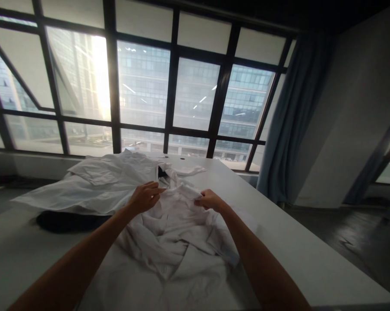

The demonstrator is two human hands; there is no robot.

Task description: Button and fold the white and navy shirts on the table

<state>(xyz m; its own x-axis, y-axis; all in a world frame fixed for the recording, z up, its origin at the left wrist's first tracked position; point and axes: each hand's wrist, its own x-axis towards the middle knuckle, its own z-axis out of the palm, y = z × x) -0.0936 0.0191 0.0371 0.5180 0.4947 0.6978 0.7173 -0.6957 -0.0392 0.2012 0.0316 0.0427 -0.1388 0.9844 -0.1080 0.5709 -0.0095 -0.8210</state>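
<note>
A crumpled white shirt (178,224) lies spread over the near part of the table, its collar end lifted a little between my hands. My right hand (211,200) pinches the collar edge between thumb and bent fingers. At the other side of the collar, my left hand (146,196) is closed on the cloth, its index finger reaching along the fabric. More white garments (107,177) lie loosely heaped to the left and beyond my left hand. A dark cloth item (72,221) shows from under that heap.
The white table (279,250) runs toward the windows, with its right edge slanting down to the near corner. Dark-framed windows (143,86) fill the far wall. A blue curtain (288,121) hangs at the right, above a grey floor (350,242).
</note>
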